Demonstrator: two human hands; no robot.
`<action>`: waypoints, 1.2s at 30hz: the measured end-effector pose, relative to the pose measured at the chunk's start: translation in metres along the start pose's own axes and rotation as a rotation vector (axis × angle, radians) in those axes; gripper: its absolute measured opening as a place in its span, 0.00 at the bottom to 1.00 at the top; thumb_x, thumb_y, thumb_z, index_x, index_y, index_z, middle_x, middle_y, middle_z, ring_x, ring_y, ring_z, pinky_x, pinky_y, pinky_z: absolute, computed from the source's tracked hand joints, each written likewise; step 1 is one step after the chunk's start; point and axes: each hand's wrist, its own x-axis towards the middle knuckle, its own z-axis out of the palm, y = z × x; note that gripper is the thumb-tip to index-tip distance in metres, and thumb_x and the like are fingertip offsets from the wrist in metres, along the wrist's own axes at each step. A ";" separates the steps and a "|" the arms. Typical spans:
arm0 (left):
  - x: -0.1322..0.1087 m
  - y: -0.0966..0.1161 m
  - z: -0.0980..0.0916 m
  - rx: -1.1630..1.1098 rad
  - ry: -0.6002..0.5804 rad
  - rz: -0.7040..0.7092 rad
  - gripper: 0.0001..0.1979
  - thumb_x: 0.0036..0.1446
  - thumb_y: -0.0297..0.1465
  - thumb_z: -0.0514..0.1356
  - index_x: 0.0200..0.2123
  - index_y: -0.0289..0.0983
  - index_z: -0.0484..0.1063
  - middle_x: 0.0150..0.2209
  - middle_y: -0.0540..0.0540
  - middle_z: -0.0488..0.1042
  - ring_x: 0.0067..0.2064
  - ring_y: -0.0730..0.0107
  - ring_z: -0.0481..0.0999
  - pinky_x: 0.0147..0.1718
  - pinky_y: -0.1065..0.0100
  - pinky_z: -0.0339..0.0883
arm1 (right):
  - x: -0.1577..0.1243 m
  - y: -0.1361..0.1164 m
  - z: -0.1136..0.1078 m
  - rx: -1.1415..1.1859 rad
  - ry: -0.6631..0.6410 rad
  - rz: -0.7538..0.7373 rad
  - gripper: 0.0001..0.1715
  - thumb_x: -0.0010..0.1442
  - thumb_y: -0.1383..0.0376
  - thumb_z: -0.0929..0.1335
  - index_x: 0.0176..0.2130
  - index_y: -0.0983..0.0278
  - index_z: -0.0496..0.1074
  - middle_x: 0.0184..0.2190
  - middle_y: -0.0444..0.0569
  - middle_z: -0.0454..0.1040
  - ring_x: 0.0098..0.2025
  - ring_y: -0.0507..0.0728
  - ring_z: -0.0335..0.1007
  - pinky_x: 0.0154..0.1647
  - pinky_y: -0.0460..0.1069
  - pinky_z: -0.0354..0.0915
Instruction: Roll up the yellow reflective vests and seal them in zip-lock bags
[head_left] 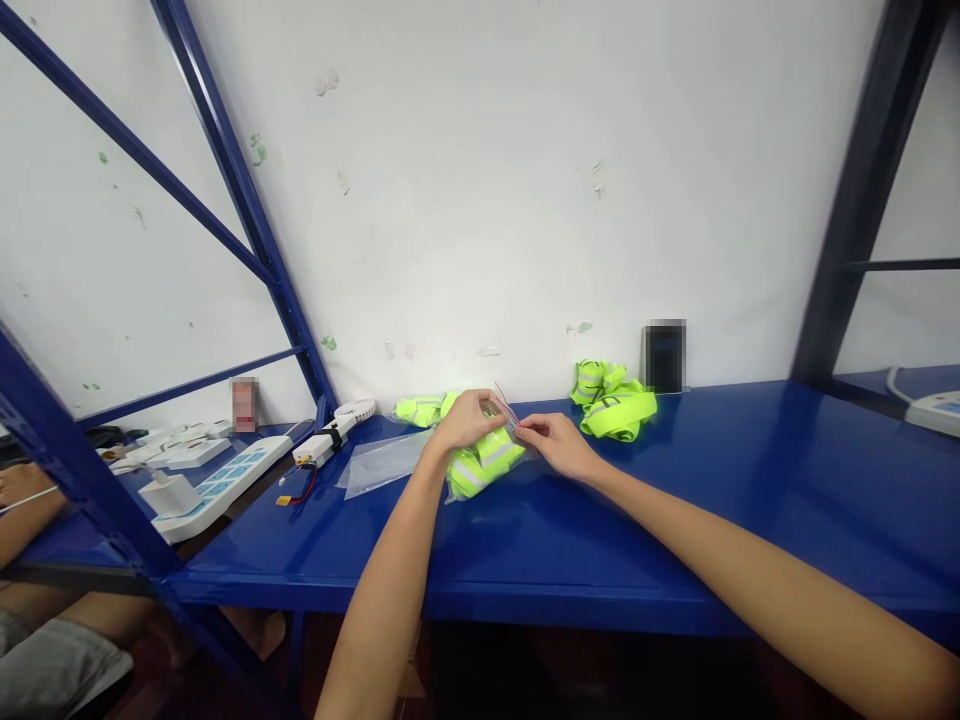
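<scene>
A clear zip bag [463,483] with a neon-yellow reflective strap folded inside lies on the blue tabletop. My left hand [472,420] bends over the bag's top, thumb and fingers closed on its red-lined zip edge. The fingertips of my right hand [553,442] pinch the same edge from the right. Part of the bag is hidden beneath my left hand. Just left of it lie flat clear plastic bags [390,463]. Behind them is another bagged neon-yellow strap [418,411]. Farther right, by the wall, loose neon-yellow straps [621,408] sit in a heap.
A dark, blurred rectangular object [665,358] leans on the wall. At left are a white device with wires [319,446], a power strip [236,485] with a charger [169,493], and white boxes [196,452]. Another person's arm [30,505] shows beyond the blue frame post [82,470].
</scene>
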 end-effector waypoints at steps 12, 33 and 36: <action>0.001 0.000 -0.003 -0.061 -0.150 -0.085 0.11 0.49 0.33 0.61 0.33 0.34 0.82 0.35 0.45 0.81 0.39 0.64 0.78 0.41 0.68 0.69 | 0.000 0.000 0.000 -0.036 -0.006 -0.032 0.17 0.57 0.55 0.66 0.33 0.66 0.75 0.26 0.47 0.74 0.27 0.53 0.65 0.29 0.47 0.60; 0.004 -0.005 0.003 -0.046 -0.039 -0.092 0.14 0.50 0.36 0.61 0.34 0.33 0.81 0.36 0.43 0.81 0.40 0.62 0.77 0.39 0.68 0.68 | 0.002 0.000 -0.018 0.174 -0.244 0.109 0.20 0.59 0.50 0.66 0.34 0.65 0.68 0.24 0.45 0.69 0.27 0.53 0.68 0.26 0.47 0.67; 0.005 -0.007 0.004 -0.022 -0.037 -0.107 0.14 0.50 0.36 0.61 0.34 0.34 0.82 0.37 0.44 0.81 0.39 0.63 0.77 0.39 0.68 0.68 | 0.001 0.002 -0.022 0.129 -0.256 0.105 0.18 0.59 0.52 0.66 0.35 0.65 0.69 0.24 0.45 0.70 0.26 0.53 0.68 0.27 0.47 0.68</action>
